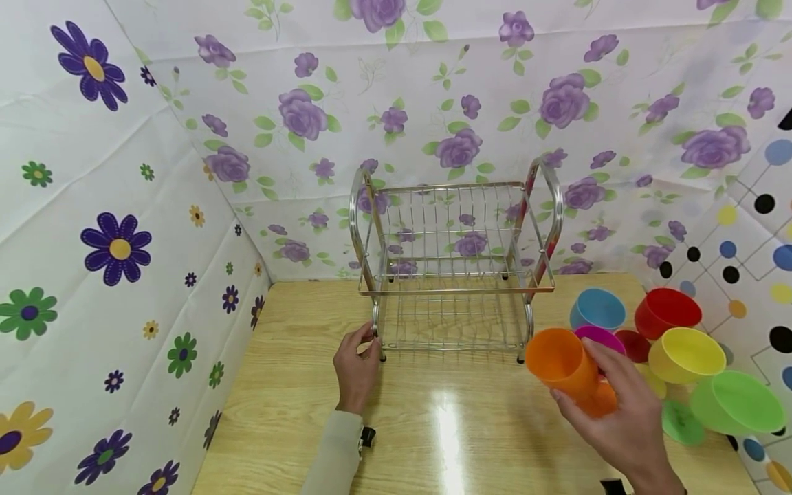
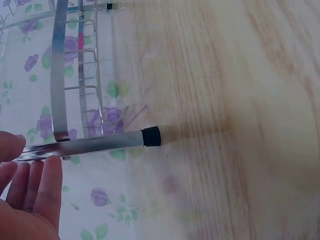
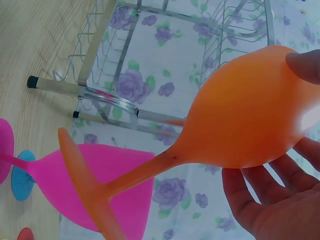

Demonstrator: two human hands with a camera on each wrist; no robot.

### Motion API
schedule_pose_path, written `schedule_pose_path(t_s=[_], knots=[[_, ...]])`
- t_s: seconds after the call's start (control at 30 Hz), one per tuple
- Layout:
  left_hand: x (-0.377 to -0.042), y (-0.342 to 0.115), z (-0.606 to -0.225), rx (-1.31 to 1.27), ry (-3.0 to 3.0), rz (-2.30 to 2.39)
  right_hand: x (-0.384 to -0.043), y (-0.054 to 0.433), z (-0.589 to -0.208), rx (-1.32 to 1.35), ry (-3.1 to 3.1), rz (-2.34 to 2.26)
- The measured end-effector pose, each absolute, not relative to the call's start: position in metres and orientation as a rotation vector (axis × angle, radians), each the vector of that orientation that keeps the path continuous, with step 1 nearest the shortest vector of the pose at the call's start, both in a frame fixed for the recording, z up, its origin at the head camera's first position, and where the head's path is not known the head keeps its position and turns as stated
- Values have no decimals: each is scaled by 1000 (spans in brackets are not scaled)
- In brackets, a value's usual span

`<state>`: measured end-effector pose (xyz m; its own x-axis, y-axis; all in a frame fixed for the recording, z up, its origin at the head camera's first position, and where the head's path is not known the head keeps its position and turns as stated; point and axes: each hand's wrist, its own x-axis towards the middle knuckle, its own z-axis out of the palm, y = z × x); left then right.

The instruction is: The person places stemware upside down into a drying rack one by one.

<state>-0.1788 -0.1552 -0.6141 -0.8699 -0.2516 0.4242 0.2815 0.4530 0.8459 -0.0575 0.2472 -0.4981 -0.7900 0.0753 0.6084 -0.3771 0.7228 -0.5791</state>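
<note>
A two-tier chrome dish rack point(image 1: 458, 292) stands on the table against the flowered backdrop. My left hand point(image 1: 357, 364) grips its front left post, thumb on one side and fingers on the other, as the left wrist view shows; that post point(image 2: 110, 144) ends in a black foot. My right hand point(image 1: 625, 412) holds an orange plastic goblet point(image 1: 559, 361) by its bowl, in front of the rack's right side. The stem and round base of the orange goblet point(image 3: 250, 110) show in the right wrist view. Behind it is a magenta goblet point(image 3: 107, 185), partly hidden.
More goblets stand on the right of the wooden table point(image 1: 433, 426): blue point(image 1: 597, 311), red point(image 1: 668, 313), yellow point(image 1: 687, 354) and green point(image 1: 736, 402). Patterned cloth walls point(image 1: 396, 82) enclose the table at the back and both sides.
</note>
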Motion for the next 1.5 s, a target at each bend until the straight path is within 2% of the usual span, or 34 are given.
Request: schedule_pose_path(t_s=[0.27, 0.93, 1.5], knots=[[-163, -154, -603, -49, -2225, -1482, -59, 239, -501, 266, -2341, 970], [-109, -113, -524, -492, -2379, -1476, -68, 213, -494, 475, -2451, 925], [-79, -87, -500, -741, -2330, -1532, -67, 193, -487, 672, -2433, 876]])
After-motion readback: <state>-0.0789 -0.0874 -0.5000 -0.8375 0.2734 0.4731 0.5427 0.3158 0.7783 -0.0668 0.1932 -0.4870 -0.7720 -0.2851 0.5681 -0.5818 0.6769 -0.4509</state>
